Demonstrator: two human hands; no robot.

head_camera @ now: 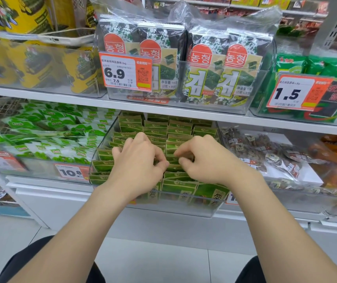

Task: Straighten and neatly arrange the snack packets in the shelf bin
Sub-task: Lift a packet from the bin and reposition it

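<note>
Knees (249, 272), pale floor tiles (153, 258), left hand (137, 162) and right hand (204, 160) with fingers (184, 160) pinching snack packets (180, 186), shelf bin (173, 209)

small green-and-tan snack packets (181, 130) stand upright in tight rows inside a clear plastic shelf bin (214, 209).

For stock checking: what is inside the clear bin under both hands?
Rows of standing green snack packets. Left hand and right hand cover the middle ones; the bin floor is hidden.

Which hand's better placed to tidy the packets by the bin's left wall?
Probably left: the left hand sits right beside those green packets, while the right hand is farther off, to its right.
</note>
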